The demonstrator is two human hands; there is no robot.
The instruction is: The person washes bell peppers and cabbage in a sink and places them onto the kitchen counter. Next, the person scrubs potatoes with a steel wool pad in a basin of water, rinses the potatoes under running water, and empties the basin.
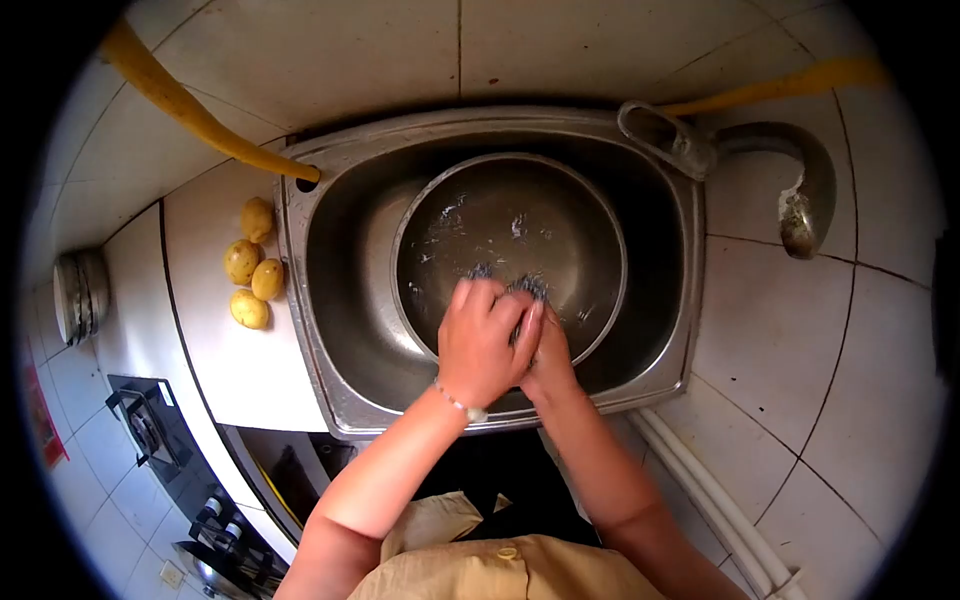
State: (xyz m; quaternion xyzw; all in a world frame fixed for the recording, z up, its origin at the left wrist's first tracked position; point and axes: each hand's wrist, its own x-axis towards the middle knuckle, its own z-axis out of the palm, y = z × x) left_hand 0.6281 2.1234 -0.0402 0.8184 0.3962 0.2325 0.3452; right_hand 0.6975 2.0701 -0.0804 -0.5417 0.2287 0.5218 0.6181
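Observation:
My left hand (480, 335) and my right hand (546, 352) are pressed together over the near part of a round metal basin (401, 225). The fingers of both are closed round a grey, wiry wad that looks like a steel wool scourer (530, 288). Part of it shows at the fingertips; the palms hide the rest. Below the hands, water with bright glints lies in the basin. The basin stands inside a stainless steel sink (352, 270). A beaded bracelet circles my left wrist.
Several potatoes (242, 262) lie on the white counter (235, 380) left of the sink. A faucet (808, 190) reaches out at the right. A yellow hose (190, 105) enters the sink's left corner. A gas stove (145, 425) is at the lower left, and white pipes (705, 490) run at the lower right.

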